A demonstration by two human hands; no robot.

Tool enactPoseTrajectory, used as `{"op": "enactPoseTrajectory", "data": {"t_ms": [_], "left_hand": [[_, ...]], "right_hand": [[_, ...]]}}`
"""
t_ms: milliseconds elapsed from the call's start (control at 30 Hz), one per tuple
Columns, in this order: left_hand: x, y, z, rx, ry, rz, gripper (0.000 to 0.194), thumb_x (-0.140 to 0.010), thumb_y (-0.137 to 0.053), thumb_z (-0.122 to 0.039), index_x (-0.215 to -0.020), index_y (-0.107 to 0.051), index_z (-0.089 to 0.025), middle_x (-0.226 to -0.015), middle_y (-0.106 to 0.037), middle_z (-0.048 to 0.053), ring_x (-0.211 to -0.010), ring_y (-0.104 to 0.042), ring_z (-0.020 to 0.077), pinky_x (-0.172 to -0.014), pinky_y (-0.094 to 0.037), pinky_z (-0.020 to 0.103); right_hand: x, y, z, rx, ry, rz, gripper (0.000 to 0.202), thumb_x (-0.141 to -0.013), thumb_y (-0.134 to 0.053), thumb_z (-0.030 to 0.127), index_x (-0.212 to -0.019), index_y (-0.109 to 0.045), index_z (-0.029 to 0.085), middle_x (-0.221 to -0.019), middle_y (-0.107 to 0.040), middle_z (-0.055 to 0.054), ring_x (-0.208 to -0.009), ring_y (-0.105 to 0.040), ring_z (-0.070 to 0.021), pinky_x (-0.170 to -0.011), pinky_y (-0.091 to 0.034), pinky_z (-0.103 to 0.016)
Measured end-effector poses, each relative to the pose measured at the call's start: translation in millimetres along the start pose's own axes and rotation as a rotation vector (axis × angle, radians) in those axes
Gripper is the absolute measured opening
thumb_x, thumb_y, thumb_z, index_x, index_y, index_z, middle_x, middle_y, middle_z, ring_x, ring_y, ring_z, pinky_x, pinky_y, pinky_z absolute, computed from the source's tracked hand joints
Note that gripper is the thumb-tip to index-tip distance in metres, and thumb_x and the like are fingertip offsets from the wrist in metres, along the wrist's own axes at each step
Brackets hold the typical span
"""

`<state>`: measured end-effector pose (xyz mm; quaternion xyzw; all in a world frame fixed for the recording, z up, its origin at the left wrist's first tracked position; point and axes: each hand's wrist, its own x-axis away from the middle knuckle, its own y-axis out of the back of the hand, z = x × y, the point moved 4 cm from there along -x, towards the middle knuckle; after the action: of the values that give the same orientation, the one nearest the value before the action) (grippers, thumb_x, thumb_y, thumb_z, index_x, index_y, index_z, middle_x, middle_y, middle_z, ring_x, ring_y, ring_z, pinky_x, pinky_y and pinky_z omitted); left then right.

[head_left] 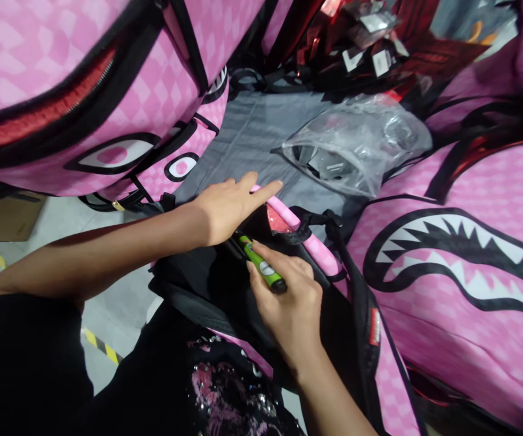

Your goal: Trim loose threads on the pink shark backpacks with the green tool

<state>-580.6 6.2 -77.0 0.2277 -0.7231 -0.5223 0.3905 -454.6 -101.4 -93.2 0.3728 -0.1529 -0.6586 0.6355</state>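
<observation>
A: What's nearest?

B: The right hand (291,303), fingers closed round a green tool (261,266), thumb along its side. The tool's tip points up and left into the dark opening of a bag (225,284) lying on the person's lap.

A: What sort of tool?

B: Hard to tell; the tip is hidden in the black fabric, so it may be a cutter or a lighter.

A: And the other hand?

B: The left hand (229,203) lies just beyond, crossing over from the left. Its fingers are stretched out and pressed flat on a pink handle (306,239) at the bag's top edge, not wrapped round it. The green tool sits just below that hand, between the two.

A: Further out?

B: A grey cloth (252,130) on the surface, with a crumpled clear plastic bag (356,148) on it. Pink bags with shark mouths crowd both sides: one on the right (461,266), one with eyes upper left (83,91). At the far top, red shiny items with white tags (370,42).
</observation>
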Motion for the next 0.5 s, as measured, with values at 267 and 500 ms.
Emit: {"op": "enactPoseTrajectory", "data": {"t_ms": [267, 500], "left_hand": [[4, 0.0, -1, -0.033, -0.034, -0.064, 0.088, -0.081, -0.046, 0.000, -0.158, -0.011, -0.025, -0.152, -0.035, 0.017, -0.112, -0.062, 0.0289, -0.084, -0.054, 0.037], [8, 2.4, 0, -0.008, -0.051, -0.105, 0.086, -0.082, -0.048, -0.001, -0.157, -0.013, -0.025, -0.150, -0.038, 0.016, -0.114, -0.062, 0.0277, -0.088, -0.053, 0.037]], "right_hand": [[-1, -2, -1, -0.034, -0.019, -0.019, 0.021, -0.088, -0.066, 0.020, -0.108, -0.072, 0.022, -0.103, -0.078, -0.006, -0.087, -0.073, -0.0204, -0.082, -0.054, -0.037], [-1, -11, -4, -0.090, -0.090, -0.013, 0.022, -0.087, -0.067, 0.023, -0.108, -0.073, 0.024, -0.103, -0.078, -0.006, -0.087, -0.073, -0.0212, -0.084, -0.056, -0.040]]}}
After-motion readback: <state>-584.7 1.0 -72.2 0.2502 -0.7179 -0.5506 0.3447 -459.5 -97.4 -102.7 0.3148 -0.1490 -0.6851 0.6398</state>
